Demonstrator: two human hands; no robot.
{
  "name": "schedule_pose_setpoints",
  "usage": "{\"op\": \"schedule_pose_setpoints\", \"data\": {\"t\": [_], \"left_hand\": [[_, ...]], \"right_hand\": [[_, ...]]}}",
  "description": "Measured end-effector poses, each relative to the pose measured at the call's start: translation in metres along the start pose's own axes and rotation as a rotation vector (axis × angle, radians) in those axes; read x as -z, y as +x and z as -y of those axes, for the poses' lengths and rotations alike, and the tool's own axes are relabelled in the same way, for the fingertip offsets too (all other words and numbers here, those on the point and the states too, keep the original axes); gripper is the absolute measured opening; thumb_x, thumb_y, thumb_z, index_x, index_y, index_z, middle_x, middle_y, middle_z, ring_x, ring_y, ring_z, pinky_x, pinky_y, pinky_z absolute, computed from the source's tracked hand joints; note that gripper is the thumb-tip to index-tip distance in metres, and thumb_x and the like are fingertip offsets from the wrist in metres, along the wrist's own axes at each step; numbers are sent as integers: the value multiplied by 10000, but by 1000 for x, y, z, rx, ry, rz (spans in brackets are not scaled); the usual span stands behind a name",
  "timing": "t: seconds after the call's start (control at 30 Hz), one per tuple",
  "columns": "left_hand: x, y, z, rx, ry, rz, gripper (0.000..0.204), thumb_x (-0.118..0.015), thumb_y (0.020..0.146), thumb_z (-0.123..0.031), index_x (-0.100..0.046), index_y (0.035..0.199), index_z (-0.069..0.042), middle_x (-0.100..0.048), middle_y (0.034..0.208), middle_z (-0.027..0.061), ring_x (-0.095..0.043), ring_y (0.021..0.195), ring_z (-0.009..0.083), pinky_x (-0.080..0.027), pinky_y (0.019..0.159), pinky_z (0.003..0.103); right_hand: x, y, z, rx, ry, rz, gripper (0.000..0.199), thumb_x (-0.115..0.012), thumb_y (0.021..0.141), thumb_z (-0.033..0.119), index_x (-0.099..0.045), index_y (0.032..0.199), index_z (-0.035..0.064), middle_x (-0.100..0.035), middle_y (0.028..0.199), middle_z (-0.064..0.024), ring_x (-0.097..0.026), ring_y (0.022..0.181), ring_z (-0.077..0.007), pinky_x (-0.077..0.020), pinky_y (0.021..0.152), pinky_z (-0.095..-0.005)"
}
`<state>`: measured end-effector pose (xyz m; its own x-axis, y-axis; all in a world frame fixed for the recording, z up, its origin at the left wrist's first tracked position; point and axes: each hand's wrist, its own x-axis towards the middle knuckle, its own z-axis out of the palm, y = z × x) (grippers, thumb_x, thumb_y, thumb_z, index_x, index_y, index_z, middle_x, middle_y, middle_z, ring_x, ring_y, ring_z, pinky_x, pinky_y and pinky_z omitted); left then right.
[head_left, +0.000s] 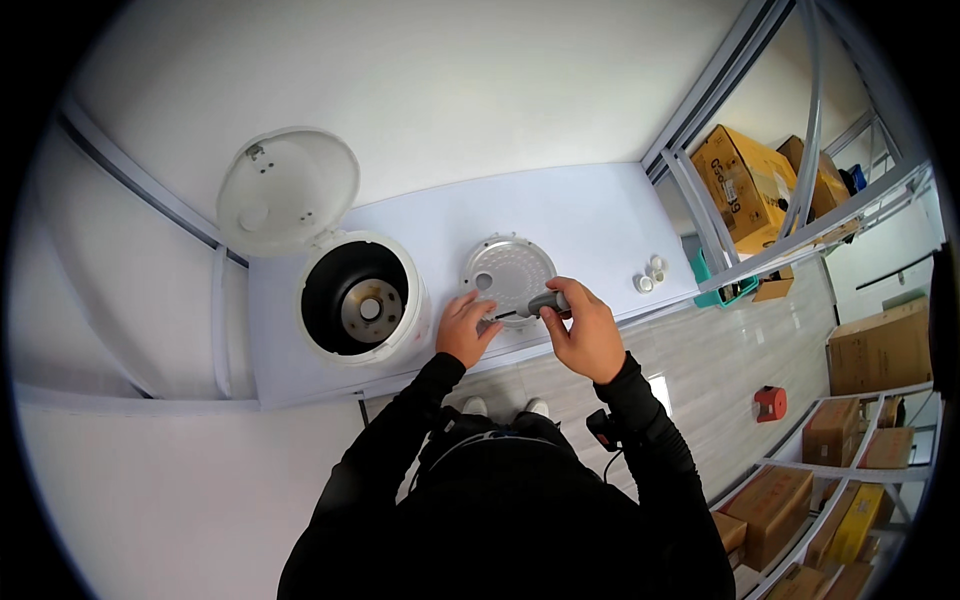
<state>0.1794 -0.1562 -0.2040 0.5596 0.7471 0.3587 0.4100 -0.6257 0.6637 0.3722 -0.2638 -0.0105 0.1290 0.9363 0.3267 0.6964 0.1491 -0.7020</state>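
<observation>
A round silver metal plate (pixel 515 265), dotted with small holes and with one larger round opening, lies on the white table near its front edge. My left hand (pixel 465 330) grips its near left rim, fingers and thumb curled around the edge. In my right hand (pixel 585 335) is a screwdriver (pixel 545 302) with a grey handle. Its thin dark shaft points left across the plate's near side, with the tip close to my left fingertips. Whether the tip sits on a screw is too small to tell. To the left stands a white rice cooker (pixel 415 290), its lid (pixel 290 190) raised.
The cooker's dark inside shows a round heating plate (pixel 372 310). Several small white containers (pixel 650 275) stand at the table's right end. Beyond the frame posts are cardboard boxes (pixel 745 185) and a teal bin (pixel 722 285). A red stool (pixel 770 404) is on the floor.
</observation>
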Motion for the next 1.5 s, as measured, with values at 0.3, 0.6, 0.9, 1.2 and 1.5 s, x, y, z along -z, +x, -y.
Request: {"op": "schedule_pose_setpoints", "data": {"t": [0.3, 0.6, 0.9, 1.2, 1.5], "left_hand": [[-1, -2, 4, -26, 16, -25, 365, -808, 854, -255, -711, 1170, -100, -743, 1177, 84, -554, 1327, 336, -431, 1093, 485], [-1, -2, 4, -38, 32, -31, 369, -805, 878, -267, -711, 1193, -100, -756, 1159, 58, -558, 1338, 328, -423, 1119, 480], [-1, -2, 2, -47, 24, -55, 338, -809, 854, -241, -704, 1144, -104, -745, 1130, 92, -569, 1317, 337, -428, 1091, 502], [-1, -1, 3, -19, 14, -32, 309, -804, 853, -228, -690, 1110, -101, -741, 1100, 105, -568, 1313, 347, -419, 1092, 520], [0, 0, 0, -38, 18, -65, 333, -807, 856, -243, -692, 1135, -103, -744, 1118, 108, -565, 1323, 341, -420, 1097, 515]], "right_hand": [[-20, -1, 7, 31, -60, -59, 348, -716, 889, 45, -599, 1213, -2, -687, 980, -203, -685, 761, -375, -544, 691, -442], [-24, 3, 12, 24, -108, -29, 337, -717, 884, 54, -605, 1199, 9, -682, 972, -193, -681, 792, -384, -542, 704, -452], [-33, 36, 31, 201, -462, 58, 326, -824, 838, 276, -631, 955, 40, -675, 792, -121, -671, 654, -328, -520, 572, -394], [-47, 66, 46, 15, -745, 55, 512, -797, 820, 534, -610, 738, 65, -570, 557, -100, -619, 481, -294, -443, 434, -395], [-46, 64, 35, 339, -481, -89, 317, -788, 814, 297, -619, 873, 35, -595, 676, -119, -641, 558, -316, -507, 530, -383]]}}
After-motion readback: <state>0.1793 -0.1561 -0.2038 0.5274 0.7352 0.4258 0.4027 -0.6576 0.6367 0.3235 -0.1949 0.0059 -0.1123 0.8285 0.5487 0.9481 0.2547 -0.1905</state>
